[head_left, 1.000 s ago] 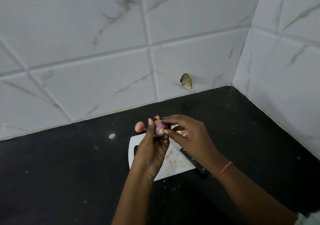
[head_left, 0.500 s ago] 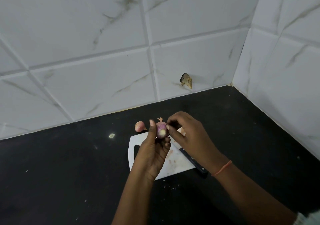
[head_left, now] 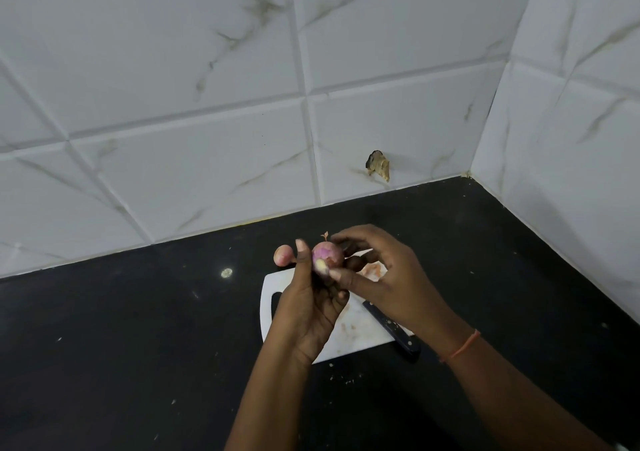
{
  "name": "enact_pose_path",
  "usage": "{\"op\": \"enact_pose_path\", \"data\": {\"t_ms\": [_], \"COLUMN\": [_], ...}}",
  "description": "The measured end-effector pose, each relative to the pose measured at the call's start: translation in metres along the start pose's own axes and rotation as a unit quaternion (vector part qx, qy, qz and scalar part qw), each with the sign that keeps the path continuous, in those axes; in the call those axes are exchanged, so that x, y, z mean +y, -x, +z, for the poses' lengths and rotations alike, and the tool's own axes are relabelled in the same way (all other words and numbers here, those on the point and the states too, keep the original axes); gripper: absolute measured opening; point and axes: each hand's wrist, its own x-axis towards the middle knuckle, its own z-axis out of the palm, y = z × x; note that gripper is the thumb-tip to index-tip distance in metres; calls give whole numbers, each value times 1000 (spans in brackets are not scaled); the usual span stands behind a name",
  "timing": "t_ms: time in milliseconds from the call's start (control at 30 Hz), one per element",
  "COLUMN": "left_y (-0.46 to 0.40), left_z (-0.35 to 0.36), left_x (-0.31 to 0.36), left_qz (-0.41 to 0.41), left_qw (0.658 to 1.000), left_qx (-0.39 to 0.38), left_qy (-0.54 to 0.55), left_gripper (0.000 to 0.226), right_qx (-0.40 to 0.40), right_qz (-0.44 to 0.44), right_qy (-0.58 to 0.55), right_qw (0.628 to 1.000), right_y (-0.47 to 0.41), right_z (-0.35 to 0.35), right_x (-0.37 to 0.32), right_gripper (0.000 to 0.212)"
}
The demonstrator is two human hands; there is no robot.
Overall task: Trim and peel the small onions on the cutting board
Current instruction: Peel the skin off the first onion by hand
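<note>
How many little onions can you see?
2. One onion is held in both hands above the cutting board. The other onion lies on the black counter beyond the board. Hands may hide more.

No text, label, brand, number or sign can be read anywhere, neither on the white marbled wall tiles (head_left: pixel 207 69), the black desk (head_left: pixel 104 364), the cutting board (head_left: pixel 356 339) nor the knife (head_left: pixel 391 329).

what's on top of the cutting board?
On the cutting board: a knife, its blade hidden under the right hand, some peel scraps, and reddish smears. Both hands cover the rest.
</note>
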Motion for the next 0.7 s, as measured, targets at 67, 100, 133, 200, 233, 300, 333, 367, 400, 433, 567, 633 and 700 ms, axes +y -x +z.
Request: {"op": "enact_pose_path", "data": {"t_ms": [67, 100, 133, 200, 233, 300, 333, 367, 400, 433, 567, 633, 700], "left_y": [1, 1, 2, 2, 3, 2, 2, 2, 3, 3, 7, 9, 9], "left_z": [-1, -2, -2, -2, -1, -2, -3, -2, -2, -3, 0, 3, 3], "left_x": [0, -1, -2, -4, -5, -7, -6, -4, -3, -2, -1, -1, 1], "left_qz": [-5, 0, 14, 65, 99, 167, 189, 198, 196, 189, 155, 138, 133], "left_qw": [999, 997, 991, 963, 942, 904, 895, 898, 909, 919, 948, 966, 974], "left_qx": [5, 13, 27, 56, 63, 76, 80, 71, 47, 24, -7, -12, -11], "left_qy": [-46, -82, -131, -257, -314, -385, -395, -386, -365, -346, -279, -218, -182], "left_gripper": [71, 73, 74, 75, 74, 66, 58, 50, 44, 42, 37, 35, 33], "right_qx": [1, 12, 26, 51, 57, 59, 60, 66, 75, 85, 123, 131, 133], "right_qz": [-25, -19, -7, 18, 31, 58, 70, 79, 86, 93, 118, 127, 129], "right_qy": [35, 35, 29, 17, 8, -30, -49, -56, -58, -59, -71, -71, -89], "right_qw": [999, 999, 999, 998, 998, 996, 995, 993, 992, 990, 983, 981, 979], "right_y": [1, 1, 1, 0, 0, 1, 2, 3, 4, 4, 0, -2, -1], "right_z": [3, 4, 5, 6, 6, 9, 10, 12, 13, 13, 9, 7, 7], "right_x": [1, 2, 3, 4, 4, 6, 6, 7, 8, 9, 12, 13, 11], "right_gripper": [30, 29, 28, 25, 24, 21, 19, 18, 16, 15, 8, 7, 11]}}
